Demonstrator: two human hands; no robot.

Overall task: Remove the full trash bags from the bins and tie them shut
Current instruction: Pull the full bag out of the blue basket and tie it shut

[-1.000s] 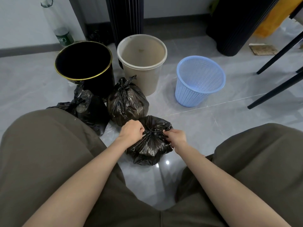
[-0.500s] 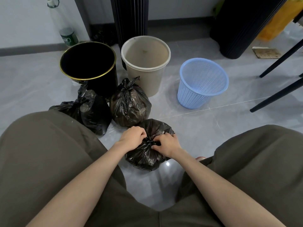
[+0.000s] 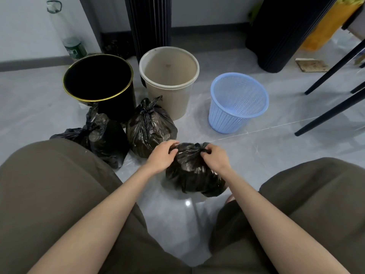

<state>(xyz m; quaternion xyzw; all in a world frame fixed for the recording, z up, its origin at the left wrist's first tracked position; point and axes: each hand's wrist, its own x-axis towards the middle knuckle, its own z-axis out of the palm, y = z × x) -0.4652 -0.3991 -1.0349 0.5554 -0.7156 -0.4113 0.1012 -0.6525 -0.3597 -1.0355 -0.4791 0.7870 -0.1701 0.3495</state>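
On the floor between the knees sits the near trash bag [image 3: 193,173]. The left hand [image 3: 161,158] has its grip on the bag's bunched top. The right hand [image 3: 215,158] pinches the knot. The middle bag [image 3: 150,129] and the left bag [image 3: 106,139] stand tied beside it, before the black bin [image 3: 118,103], tan bin [image 3: 169,99] and blue basket [image 3: 227,119]. The bottle [image 3: 75,48] has a green label, too blurry to read.

A clear plastic bottle [image 3: 74,47] with a green label is standing against the white wall at eleven o'clock. A black ribbed column [image 3: 149,26] is rising at twelve o'clock. A wider black ribbed cylinder [image 3: 284,32] is standing at one o'clock, with something yellow [image 3: 325,28] showing just behind it. A flat cardboard scrap [image 3: 311,65] is lying on the glossy grey tiled floor [image 3: 276,151] near slanting black furniture legs [image 3: 333,66] at two o'clock.
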